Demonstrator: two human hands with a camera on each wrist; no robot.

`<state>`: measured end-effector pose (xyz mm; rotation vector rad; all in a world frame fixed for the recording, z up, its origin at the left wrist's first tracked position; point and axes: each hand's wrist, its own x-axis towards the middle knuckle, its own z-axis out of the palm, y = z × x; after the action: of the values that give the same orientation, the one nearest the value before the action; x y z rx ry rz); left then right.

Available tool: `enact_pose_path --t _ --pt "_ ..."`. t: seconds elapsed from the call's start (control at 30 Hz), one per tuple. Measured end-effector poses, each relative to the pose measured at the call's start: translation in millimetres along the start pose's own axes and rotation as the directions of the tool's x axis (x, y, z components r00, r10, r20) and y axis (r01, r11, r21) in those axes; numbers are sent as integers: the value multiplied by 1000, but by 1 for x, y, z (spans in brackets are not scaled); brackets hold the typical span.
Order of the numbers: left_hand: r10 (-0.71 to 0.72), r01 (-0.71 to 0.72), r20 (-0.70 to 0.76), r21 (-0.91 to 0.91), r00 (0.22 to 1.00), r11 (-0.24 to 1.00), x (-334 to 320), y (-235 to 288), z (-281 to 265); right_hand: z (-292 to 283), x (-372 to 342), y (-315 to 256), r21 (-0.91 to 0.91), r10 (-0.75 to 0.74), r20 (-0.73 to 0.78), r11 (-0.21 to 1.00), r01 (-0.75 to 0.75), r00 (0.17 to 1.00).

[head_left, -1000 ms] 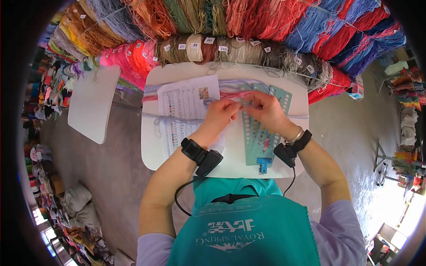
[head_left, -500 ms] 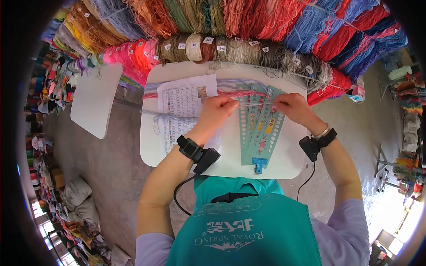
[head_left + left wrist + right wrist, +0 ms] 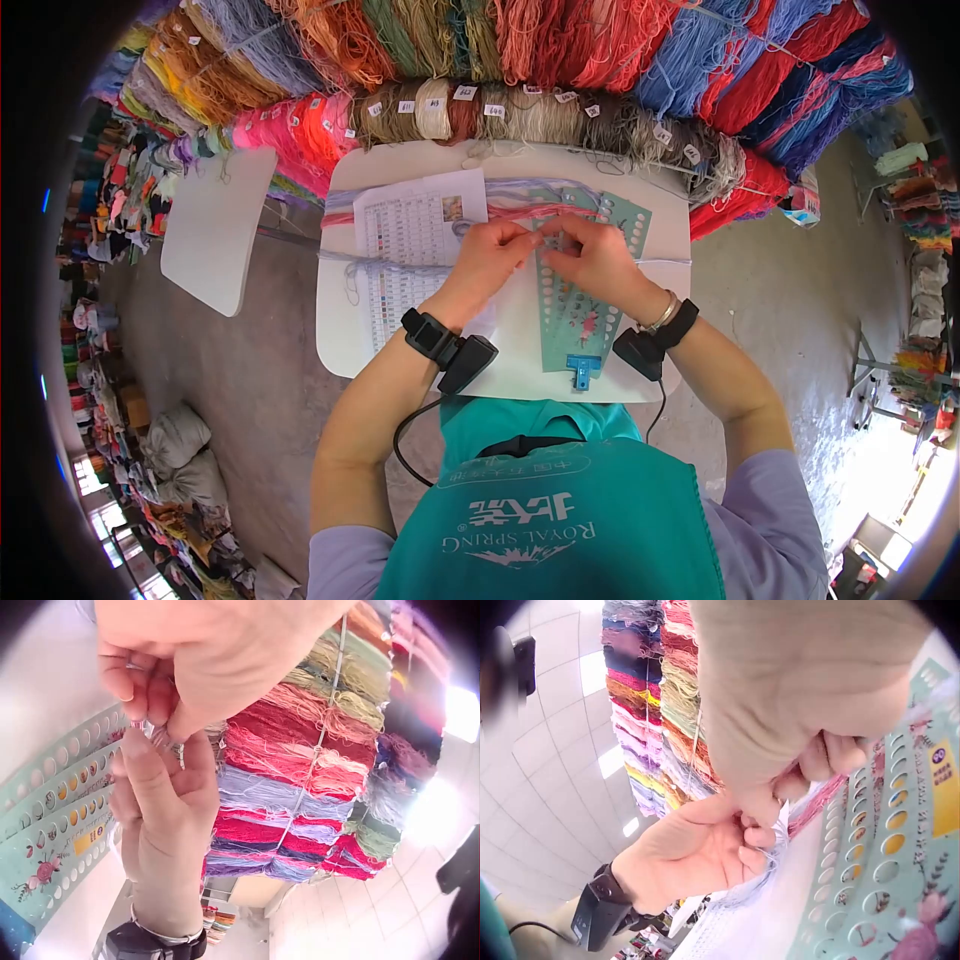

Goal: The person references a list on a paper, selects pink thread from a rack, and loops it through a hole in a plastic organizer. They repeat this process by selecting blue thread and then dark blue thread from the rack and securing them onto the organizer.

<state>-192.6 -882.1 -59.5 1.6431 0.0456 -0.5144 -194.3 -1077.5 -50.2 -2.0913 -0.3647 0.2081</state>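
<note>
Both hands meet above the white table. The left hand pinches a thin pale thread between thumb and fingers. Touching it, the right hand has its thumb and forefinger together on the same thread. Below the right hand lie green punched cards with round holes, held by a blue clip. In the right wrist view, pale strands hang by the left hand's fingertips. The pinch itself is partly hidden by the fingers.
A printed sheet lies on the table's left half, with lavender yarn across it and pink yarn behind. Rolls of labelled yarn line the far edge, under hanging coloured skeins. Another white board stands at left.
The right hand moved out to the right, drawing the thread straight between both hands, then came back to the left hand. The left hand has barely moved.
</note>
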Motion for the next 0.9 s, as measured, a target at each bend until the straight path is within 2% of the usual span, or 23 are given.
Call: enact_pose_path --t 0.07,0.17,0.27,0.37,0.47,0.57,0.67,0.77,0.9 --pt "-44 46 24 -68 999 997 -1 -2 1 -1 -1 0 19 16 -9 1000 -16 1000" --pt "-57 62 35 -149 998 987 1 -6 3 12 1 15 230 35 -127 973 -5 991" --pt "-109 79 -87 -297 990 952 0 -5 9 18 12 34 270 91 -213 962 -31 973" --pt "-188 128 -106 -420 976 898 -4 -2 8 21 22 43 150 44 -236 989 -9 971" --pt "-173 122 -36 -574 984 810 -6 3 11 23 23 40 67 78 -227 996 -64 971" --pt "-195 136 -33 -600 980 789 0 1 10 24 24 44 96 83 -261 994 -60 962" --pt "-187 152 -24 -488 982 860 14 -10 9 23 22 43 76 57 -261 996 -39 964" --pt "-17 -1 -89 -203 996 979 21 -14 17 24 22 46 99 77 -276 994 -51 958" --pt "-58 37 -133 -155 989 987 22 -8 20 27 21 52 141 81 -268 989 -44 960"
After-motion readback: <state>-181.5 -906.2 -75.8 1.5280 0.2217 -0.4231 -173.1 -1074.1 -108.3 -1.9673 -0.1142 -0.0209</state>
